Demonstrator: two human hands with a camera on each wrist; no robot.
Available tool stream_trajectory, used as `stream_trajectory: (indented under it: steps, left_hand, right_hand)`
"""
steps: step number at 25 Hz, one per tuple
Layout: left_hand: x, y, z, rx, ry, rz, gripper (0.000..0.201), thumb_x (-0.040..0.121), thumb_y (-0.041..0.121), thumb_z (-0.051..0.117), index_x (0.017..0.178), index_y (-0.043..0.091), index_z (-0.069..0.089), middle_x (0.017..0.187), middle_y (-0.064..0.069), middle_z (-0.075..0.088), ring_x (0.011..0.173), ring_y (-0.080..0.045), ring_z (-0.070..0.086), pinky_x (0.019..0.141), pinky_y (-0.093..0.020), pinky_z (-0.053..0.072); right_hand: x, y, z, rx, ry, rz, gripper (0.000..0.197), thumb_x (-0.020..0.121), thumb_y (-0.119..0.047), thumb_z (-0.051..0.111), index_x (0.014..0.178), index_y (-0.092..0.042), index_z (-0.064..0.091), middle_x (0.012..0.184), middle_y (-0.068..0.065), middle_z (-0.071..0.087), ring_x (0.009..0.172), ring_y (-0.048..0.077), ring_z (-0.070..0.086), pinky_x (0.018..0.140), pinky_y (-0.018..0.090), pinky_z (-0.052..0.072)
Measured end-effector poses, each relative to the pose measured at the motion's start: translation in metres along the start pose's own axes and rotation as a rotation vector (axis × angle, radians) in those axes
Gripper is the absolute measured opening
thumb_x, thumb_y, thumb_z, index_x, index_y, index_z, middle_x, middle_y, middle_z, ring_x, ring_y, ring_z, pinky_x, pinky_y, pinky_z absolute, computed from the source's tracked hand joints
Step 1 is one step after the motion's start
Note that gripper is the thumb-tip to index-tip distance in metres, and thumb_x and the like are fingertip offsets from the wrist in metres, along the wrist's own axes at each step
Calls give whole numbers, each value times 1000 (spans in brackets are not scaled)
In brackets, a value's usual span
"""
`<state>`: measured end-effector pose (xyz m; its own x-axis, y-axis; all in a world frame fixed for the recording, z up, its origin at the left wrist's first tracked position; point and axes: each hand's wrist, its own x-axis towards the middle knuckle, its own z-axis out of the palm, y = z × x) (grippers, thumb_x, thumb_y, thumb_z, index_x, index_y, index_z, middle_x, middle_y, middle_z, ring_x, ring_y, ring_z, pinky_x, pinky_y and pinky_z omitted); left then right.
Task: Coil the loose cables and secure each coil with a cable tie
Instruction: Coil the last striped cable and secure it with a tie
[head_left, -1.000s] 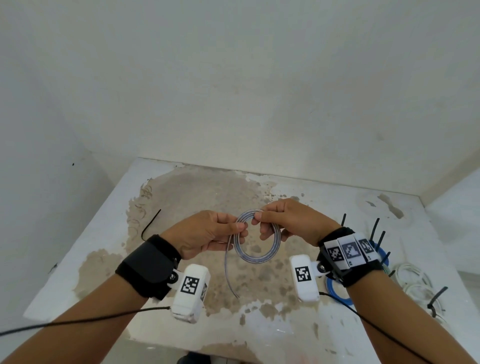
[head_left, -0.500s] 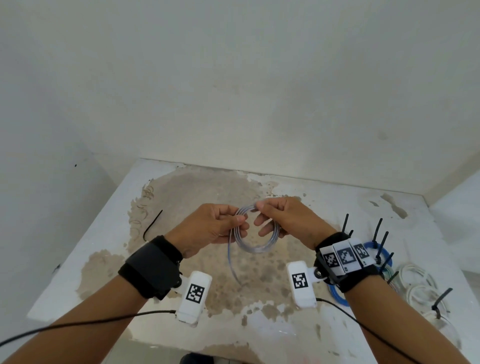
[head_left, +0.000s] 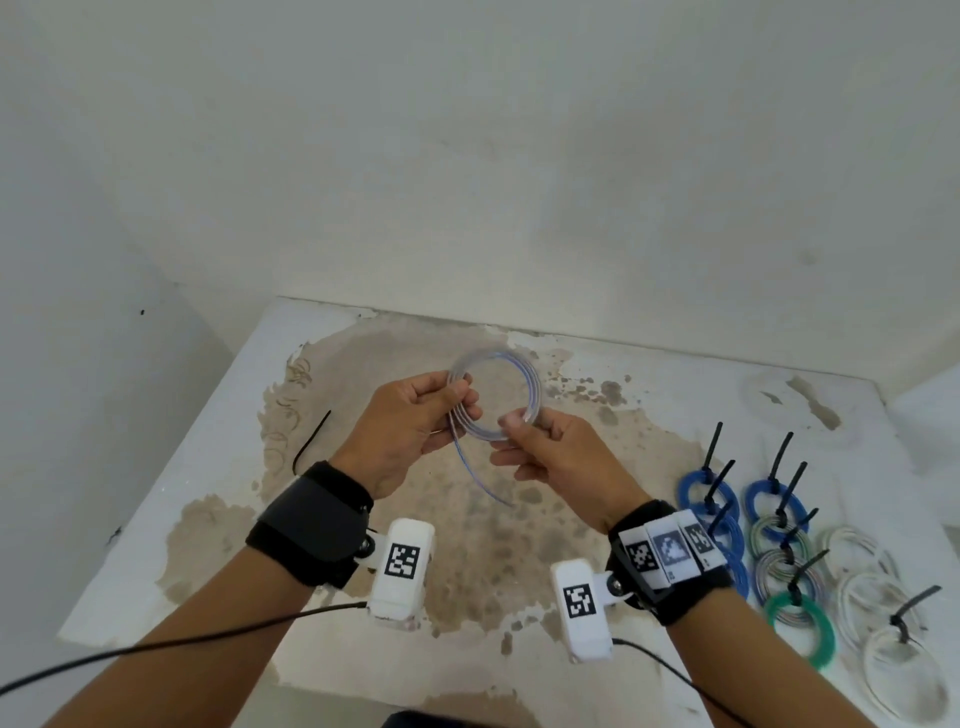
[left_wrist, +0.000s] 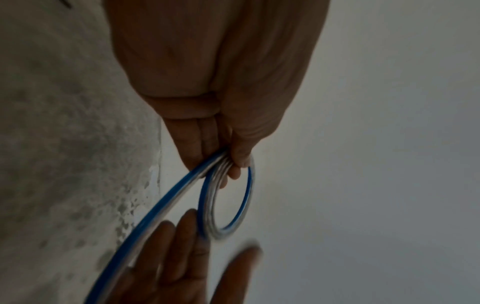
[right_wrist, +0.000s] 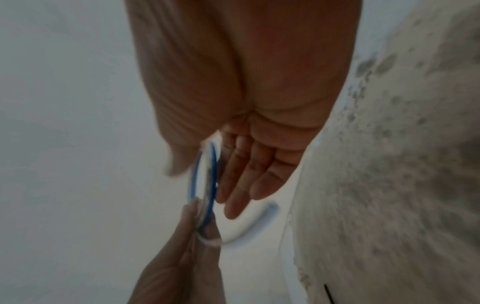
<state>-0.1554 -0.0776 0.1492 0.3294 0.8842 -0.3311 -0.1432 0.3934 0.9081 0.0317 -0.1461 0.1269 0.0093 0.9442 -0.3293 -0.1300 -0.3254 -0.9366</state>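
At the far left of the counter (head_left: 171, 525) a loose black cable tie (head_left: 310, 440) lies flat, well apart from the hands. The left hand (head_left: 410, 431) holds the coil (head_left: 498, 397) up over the middle of the counter, thumb and fingers pinched together on its left side where the turns bunch, and the left wrist view shows that pinch plainly. The coil is a clear cable with a thin blue stripe; it stands nearly upright, its open face toward the person, and its free tail (head_left: 480, 480) hangs from the pinch down and to the right toward the counter, not yet wound in. The right hand (head_left: 558, 457) steadies the lower right of the ring, its thumb lying on the turns and its fingers fairly straight behind them. I judge the cable light, smooth and springy, so the turns will want to fan open; the safest hold is across all turns at once, where the tie should later go. Further right, finished coils (head_left: 779, 566) in blue, green and white lie tied on the counter.
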Motion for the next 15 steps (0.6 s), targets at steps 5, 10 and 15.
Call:
stream_trajectory:
  steps: [5, 10, 15]
  left_hand:
    - [34, 12, -9, -514, 133, -34, 12, 100, 17, 57, 96, 14, 68, 82, 4, 74, 76, -6, 73, 67, -20, 59]
    - [53, 21, -9, -540, 106, -58, 14, 100, 17, 57, 94, 12, 68, 81, 1, 75, 75, -6, 73, 66, -19, 58]
    - [73, 45, -13, -517, 119, -83, 14, 100, 14, 57, 93, 9, 68, 82, -1, 76, 73, -7, 74, 66, -20, 59]
  right_hand:
    - [2, 19, 28, 320, -36, -85, 74, 67, -60, 85, 128, -22, 64, 127, -3, 69, 97, 18, 69, 75, 27, 53]
    - [28, -6, 53, 263, 81, -220, 56, 68, -71, 79, 108, -33, 77, 132, -5, 68, 103, 15, 65, 78, 27, 48]
    - [37, -9, 62, 252, 85, -309, 41, 76, -68, 74, 101, -36, 76, 135, 1, 67, 117, 19, 64, 84, 32, 47]
